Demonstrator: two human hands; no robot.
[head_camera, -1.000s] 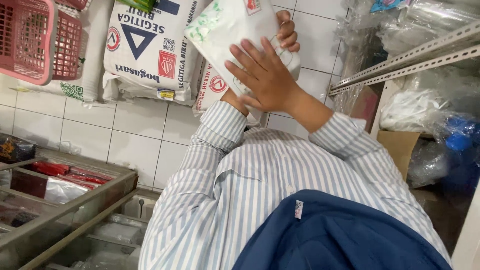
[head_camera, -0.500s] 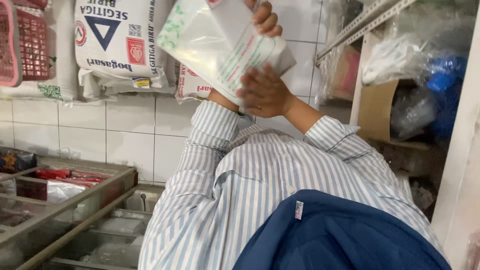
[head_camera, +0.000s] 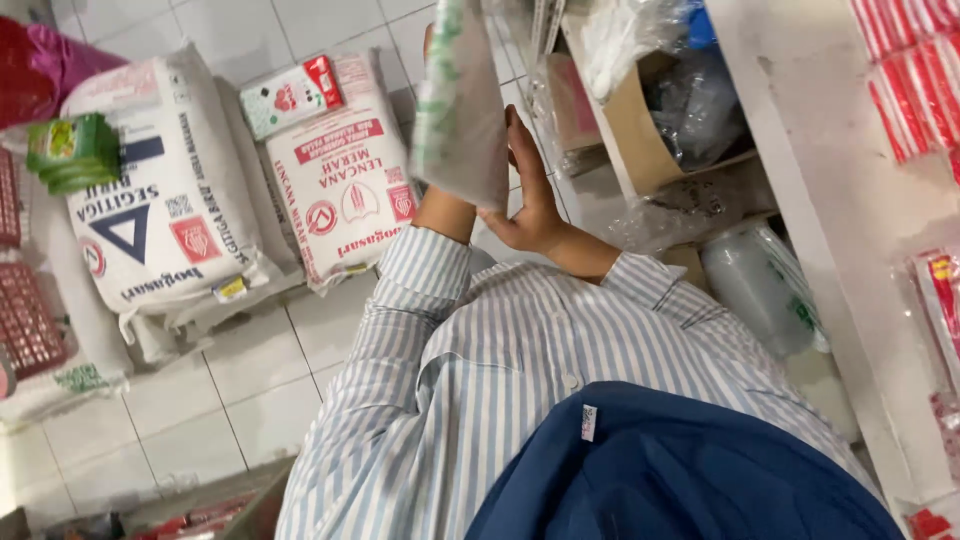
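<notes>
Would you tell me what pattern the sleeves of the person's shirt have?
The sleeves have fine light blue and white stripes, seen best in the head view.

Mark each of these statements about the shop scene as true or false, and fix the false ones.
1. Both hands are up at a white packet with green print. True: the left hand is mostly hidden behind the packet, and the right hand lies flat against it.
2. The sleeves are plain red. False: the sleeves are striped pale blue and white.
3. Two big white sacks lie to the left of the packet. True: one sack has a blue triangle, the other sack has red print.
4. The cardboard box on the shelf is empty. False: the cardboard box holds clear plastic bags.
</notes>
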